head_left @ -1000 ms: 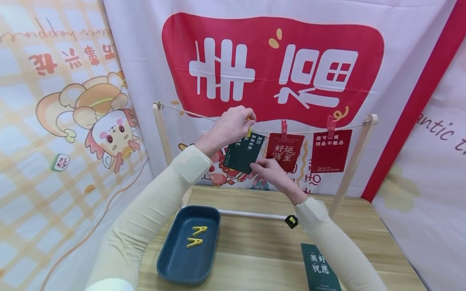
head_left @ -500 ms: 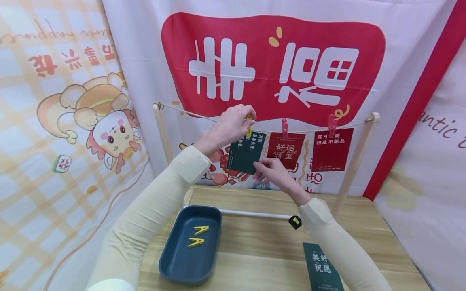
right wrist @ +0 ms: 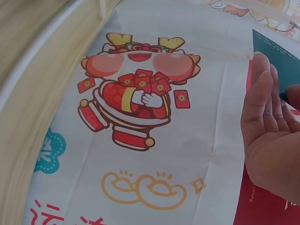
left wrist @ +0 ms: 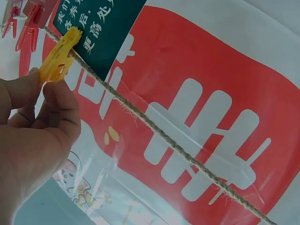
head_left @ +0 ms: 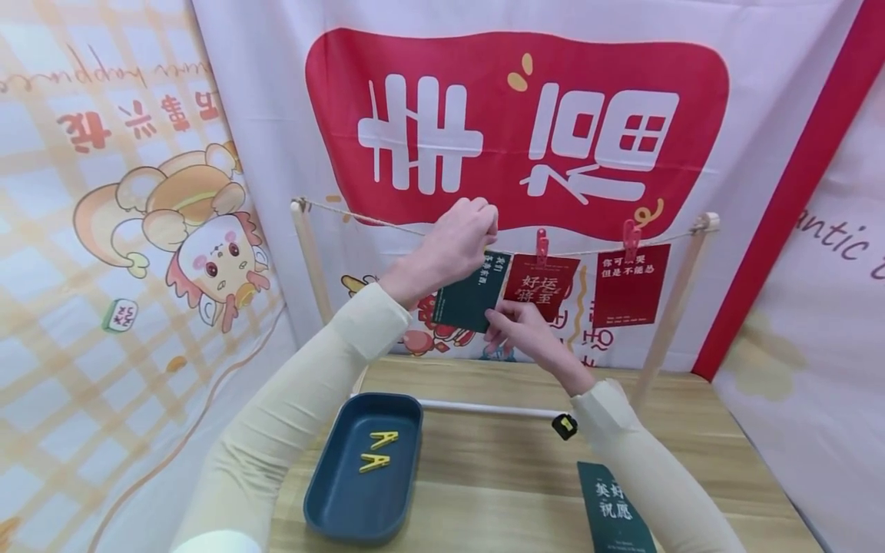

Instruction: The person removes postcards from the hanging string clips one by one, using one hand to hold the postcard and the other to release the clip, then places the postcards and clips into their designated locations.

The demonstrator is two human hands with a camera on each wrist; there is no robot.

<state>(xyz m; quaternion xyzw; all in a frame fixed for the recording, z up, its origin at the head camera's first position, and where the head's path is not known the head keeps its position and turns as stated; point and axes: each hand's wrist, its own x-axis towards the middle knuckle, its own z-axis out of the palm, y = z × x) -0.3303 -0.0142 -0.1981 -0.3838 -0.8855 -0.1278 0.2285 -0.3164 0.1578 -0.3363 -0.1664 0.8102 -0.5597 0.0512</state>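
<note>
Above the table (head_left: 484, 461), left hand (head_left: 458, 240) pinches clip (left wrist: 58, 51), right hand (head_left: 523, 330) apparently card (head_left: 469, 301).

Wood-grain table (head_left: 498, 476), white backdrop (head_left: 263, 77) with red printed panel (head_left: 508, 153), orange-checked cartoon sheet (head_left: 124, 346) at left, slanting red stripe (head_left: 788, 200) at right

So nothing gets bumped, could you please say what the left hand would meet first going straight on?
Beyond the yellow clothespin it pinches, the left hand would probably meet the twine or green card at the clothespin's tip; which first is unclear.
</note>
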